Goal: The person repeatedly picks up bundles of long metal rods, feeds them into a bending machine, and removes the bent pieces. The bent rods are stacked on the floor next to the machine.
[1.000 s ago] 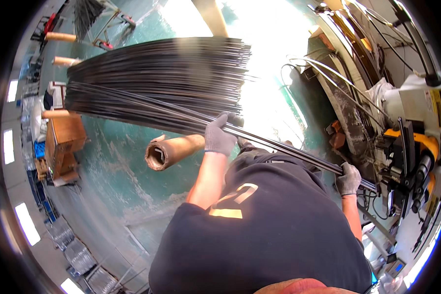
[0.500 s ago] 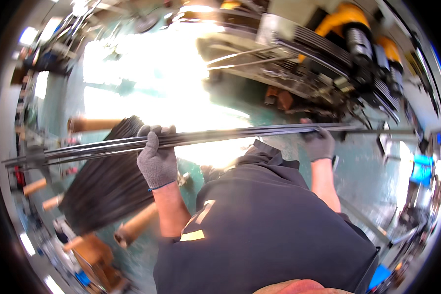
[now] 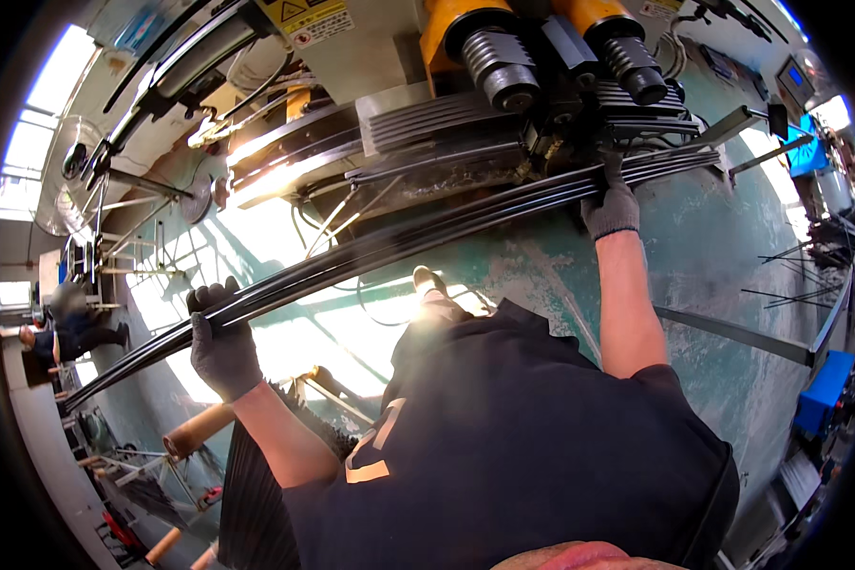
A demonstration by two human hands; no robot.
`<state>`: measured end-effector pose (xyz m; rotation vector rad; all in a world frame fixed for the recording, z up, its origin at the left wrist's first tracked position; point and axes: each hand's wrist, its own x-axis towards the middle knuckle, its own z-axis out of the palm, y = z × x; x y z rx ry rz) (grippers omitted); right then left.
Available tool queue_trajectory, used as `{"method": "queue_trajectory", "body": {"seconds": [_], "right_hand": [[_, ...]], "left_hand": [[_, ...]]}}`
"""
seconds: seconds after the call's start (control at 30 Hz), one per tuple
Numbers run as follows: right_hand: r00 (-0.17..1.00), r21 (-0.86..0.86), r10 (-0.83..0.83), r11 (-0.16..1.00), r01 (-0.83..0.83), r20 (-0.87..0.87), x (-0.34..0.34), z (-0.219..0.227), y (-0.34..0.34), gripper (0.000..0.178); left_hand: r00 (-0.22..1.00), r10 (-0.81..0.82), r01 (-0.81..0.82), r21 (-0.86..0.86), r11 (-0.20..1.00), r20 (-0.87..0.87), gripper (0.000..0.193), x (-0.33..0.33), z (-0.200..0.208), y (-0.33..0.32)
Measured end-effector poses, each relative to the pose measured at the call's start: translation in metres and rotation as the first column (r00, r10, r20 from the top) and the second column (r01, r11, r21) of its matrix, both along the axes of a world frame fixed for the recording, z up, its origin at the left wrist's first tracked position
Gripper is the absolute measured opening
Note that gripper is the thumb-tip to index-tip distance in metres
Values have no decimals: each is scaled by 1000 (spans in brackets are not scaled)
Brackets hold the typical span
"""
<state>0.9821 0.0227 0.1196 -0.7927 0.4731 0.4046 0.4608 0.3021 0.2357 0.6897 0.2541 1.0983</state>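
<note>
Slanting lengthwise, rods point(image 3: 389, 249) run lower left to upper right.

The rods point(image 3: 427, 233) look smooth, glossy metal, the gloves point(image 3: 226, 359) rough matt cloth, the shirt point(image 3: 541, 446) matt cloth.

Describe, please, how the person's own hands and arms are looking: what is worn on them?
The left hand and right hand both wear grey gloves that cover the fingers and end at the wrists. The forearms are bare between the gloves and the short, dark sleeves of a dark top.
</note>
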Motion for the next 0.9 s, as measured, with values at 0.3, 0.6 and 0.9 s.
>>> {"method": "queue_trajectory", "body": {"seconds": [0.3,0.6,0.9], "right_hand": [[990,-28,-48,998,53,136,31,-6,49,33],[950,-38,-137,987,153,281,-13,27,94,41],[963,27,-39,999,33,266,44,33,106,36]], "left_hand": [[920,185,-294,-296,909,-344,26,79,-63,107],[973,82,-163,-388,907,-217,19,100,-93,191],[971,-16,-106,-489,866,-239,25,183,-119,165]]}}
